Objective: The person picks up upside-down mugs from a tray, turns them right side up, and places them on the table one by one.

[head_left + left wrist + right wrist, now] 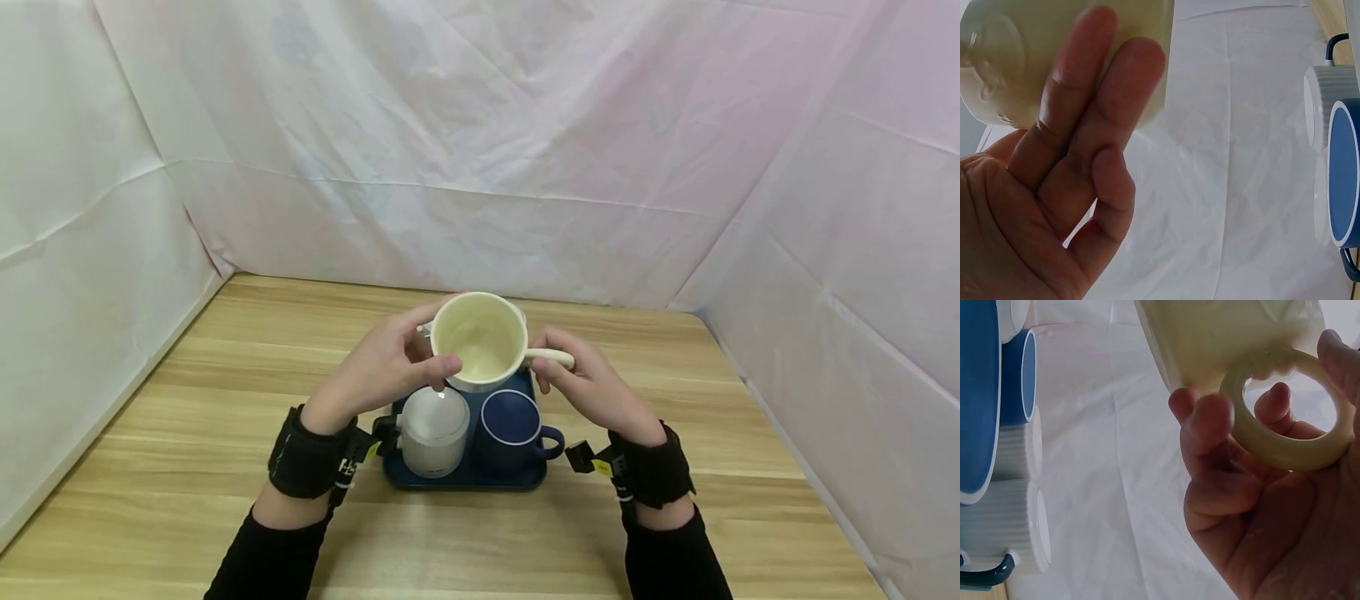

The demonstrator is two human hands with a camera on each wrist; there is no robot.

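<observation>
The right hand point(592, 385) pinches the ring handle point(1285, 434) of the cream mug point(480, 340), thumb and fingers curled around it. The left hand point(386, 367) grasps the mug's opposite side, thumb on the near rim and fingers against the wall. The mug is held tilted, mouth toward the person, above the dark blue tray point(465, 479). On the tray stand a white ribbed mug point(433, 433) and a blue mug point(512, 433), side by side. The tray rests on the wooden worktop point(187, 400).
</observation>
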